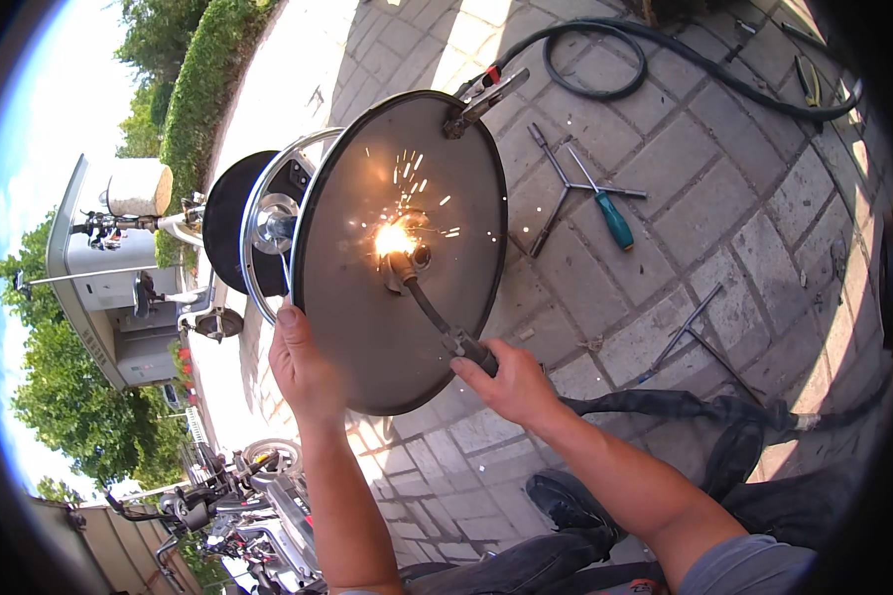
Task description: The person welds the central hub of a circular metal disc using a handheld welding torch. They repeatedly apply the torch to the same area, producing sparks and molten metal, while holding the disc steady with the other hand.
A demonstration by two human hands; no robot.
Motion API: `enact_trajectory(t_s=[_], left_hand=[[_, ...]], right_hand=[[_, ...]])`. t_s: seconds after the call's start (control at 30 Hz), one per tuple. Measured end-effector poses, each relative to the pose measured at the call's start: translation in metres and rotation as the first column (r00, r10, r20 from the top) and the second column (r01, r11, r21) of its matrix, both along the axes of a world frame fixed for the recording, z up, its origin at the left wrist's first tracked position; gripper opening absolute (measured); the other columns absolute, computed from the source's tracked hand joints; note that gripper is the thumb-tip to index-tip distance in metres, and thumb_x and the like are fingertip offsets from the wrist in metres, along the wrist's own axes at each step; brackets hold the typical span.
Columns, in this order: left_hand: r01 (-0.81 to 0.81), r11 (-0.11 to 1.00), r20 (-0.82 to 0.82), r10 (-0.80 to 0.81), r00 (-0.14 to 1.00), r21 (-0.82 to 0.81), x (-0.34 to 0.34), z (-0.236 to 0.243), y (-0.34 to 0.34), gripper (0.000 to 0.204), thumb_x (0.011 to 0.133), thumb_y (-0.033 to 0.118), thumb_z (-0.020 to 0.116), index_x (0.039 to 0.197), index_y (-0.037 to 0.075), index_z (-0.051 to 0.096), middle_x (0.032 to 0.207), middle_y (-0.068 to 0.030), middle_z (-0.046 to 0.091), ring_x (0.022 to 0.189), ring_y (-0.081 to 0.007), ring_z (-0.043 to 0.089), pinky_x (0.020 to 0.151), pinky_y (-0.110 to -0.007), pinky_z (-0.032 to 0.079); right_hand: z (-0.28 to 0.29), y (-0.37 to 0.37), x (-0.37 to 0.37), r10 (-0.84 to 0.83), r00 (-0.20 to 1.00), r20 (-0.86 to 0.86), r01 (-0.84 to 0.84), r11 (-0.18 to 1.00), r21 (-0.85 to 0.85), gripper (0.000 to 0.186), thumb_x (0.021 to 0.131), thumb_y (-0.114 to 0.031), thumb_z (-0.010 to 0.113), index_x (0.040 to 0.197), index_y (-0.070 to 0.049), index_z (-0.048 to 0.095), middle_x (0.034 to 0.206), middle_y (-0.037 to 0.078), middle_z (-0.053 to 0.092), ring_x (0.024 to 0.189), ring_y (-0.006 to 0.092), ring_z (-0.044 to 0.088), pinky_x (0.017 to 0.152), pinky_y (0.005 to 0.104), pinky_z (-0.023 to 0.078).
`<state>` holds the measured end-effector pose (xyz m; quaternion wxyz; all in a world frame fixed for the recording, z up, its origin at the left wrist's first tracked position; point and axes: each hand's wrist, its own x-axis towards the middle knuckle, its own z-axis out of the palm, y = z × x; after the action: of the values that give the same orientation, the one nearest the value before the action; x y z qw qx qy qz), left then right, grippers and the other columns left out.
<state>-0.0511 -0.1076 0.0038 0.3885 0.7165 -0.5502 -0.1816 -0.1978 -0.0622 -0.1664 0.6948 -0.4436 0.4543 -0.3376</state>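
Note:
A large round dark metal disc [367, 342] with a rolled rim stands tilted in front of me. My right hand [511, 382] is closed round the handle of a welding torch [432, 309], whose curved neck reaches the disc's hub. Bright light and flying sparks burst at the tip, hiding the exact contact spot. My left hand [308, 362] grips the disc's lower left edge, thumb up and the other fingers mostly hidden. Behind the disc is a shiny metal ring [258, 283] with a hub. A metal clamp [476, 107] bites the disc's upper right rim.
On the paving lie a three-armed socket wrench [566, 185], a green-handled screwdriver [613, 218], a T-shaped wrench [690, 329] and pliers [809, 81]. A black cable [645, 64] loops at top right; another thick cable [655, 402] crosses near my right forearm. Motorbikes [258, 506] stand lower left.

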Motion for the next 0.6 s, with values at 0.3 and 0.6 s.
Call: enact_trajectory(t_s=[0.3,0.6], left_hand=[[-0.033,0.999,-0.010,0.032,0.999,-0.015,-0.0014,-0.0017,0.0037,0.051,0.107,0.043,0.037,0.106,-0.001,0.064,0.092,-0.0051,0.067,0.081,-0.0114,0.060,0.073,-0.025,0.046],[-0.019,1.000,-0.018,0.019,1.000,-0.013,-0.0019,-0.0012,0.0055,0.053,0.107,0.044,0.038,0.113,-0.002,0.063,0.094,-0.0045,0.066,0.082,-0.0105,0.059,0.072,-0.024,0.046]], right_hand=[[0.0029,-0.0005,-0.0035,0.015,1.000,0.007,-0.015,1.000,0.023,0.052,0.087,-0.048,0.068,0.098,0.002,0.068,0.075,0.021,0.067,0.073,0.0388,0.068,0.068,0.0441,0.051],[0.0052,0.0005,-0.0020,-0.004,1.000,0.020,0.003,1.000,0.018,0.053,0.087,-0.048,0.068,0.096,0.004,0.068,0.076,0.021,0.068,0.075,0.0380,0.068,0.068,0.0434,0.051]])
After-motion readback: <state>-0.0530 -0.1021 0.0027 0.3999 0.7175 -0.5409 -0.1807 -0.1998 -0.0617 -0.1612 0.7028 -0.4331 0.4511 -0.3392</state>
